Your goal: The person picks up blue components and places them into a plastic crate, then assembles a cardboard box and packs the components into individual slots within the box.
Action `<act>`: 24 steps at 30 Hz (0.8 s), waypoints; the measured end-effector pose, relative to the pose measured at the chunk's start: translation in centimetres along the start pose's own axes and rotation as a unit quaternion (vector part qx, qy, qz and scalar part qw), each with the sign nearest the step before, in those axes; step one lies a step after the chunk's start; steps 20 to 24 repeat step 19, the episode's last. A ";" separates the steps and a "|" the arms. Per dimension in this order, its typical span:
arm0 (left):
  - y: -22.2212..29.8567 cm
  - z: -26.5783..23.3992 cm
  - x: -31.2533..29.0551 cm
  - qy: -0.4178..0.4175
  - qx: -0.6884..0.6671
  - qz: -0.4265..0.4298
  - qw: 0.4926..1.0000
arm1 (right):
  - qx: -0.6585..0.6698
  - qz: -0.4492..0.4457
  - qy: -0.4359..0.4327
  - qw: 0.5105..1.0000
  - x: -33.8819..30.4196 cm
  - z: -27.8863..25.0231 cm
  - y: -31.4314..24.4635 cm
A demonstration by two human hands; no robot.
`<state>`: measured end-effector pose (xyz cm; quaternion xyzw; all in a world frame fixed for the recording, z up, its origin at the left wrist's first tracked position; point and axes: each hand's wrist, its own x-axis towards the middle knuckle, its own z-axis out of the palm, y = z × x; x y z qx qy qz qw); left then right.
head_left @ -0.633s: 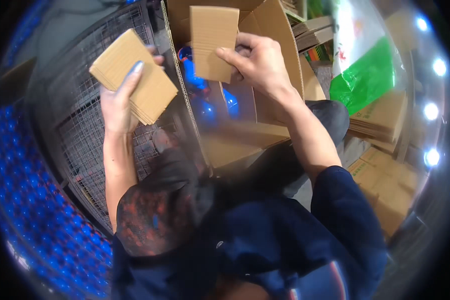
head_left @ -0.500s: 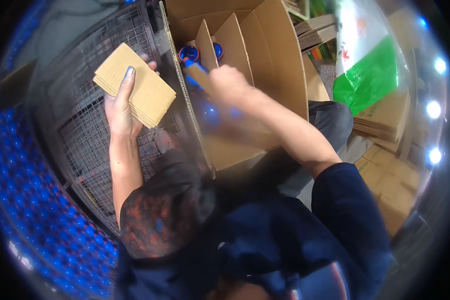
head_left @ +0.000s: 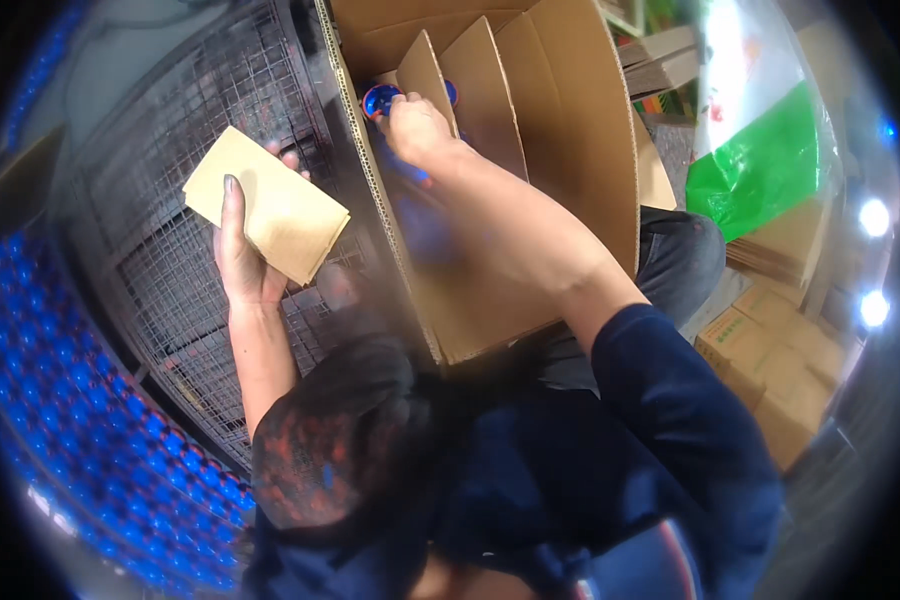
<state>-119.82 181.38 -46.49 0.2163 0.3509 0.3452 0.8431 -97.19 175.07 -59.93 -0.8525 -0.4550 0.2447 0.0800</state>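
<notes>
My left hand (head_left: 238,240) grips a small stack of tan cardboard pieces (head_left: 275,205), thumb across the top one and fingers underneath. To its right is a large open cardboard box (head_left: 500,290) with upright cardboard dividers (head_left: 475,85) at its far end. My right hand (head_left: 417,128) reaches into the box's left side, beside the nearest divider. Its fingers curl down against a shiny blue round item (head_left: 380,100) with a red rim; whatever they hold is hidden. Beyond that divider, another blue item (head_left: 452,93) partly shows. Further blue shapes below my right wrist are blurred.
A dark wire-mesh rack (head_left: 210,290) lies left of the box. Past it is a mass of shiny blue round items (head_left: 80,400). On the right are a green and white plastic bag (head_left: 760,150), flattened cardboard (head_left: 770,245) and brown cartons (head_left: 780,350).
My right hand has moved left and farther into the box; the cardboard strip seen by it is now out of sight. My left hand has lowered slightly with its stack.
</notes>
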 end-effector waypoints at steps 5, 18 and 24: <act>0.0 -1.4 0.4 -0.038 -0.042 -0.032 0.998 | 0.015 0.088 -0.020 0.996 -0.1 6.7 0.2; 2.6 2.4 0.0 -0.092 0.068 0.018 0.993 | 0.299 -0.140 0.084 0.940 -3.1 -4.3 -0.3; 3.2 2.0 1.2 -0.061 0.153 0.035 0.986 | 0.295 -0.138 0.086 0.941 -3.4 -4.7 -0.1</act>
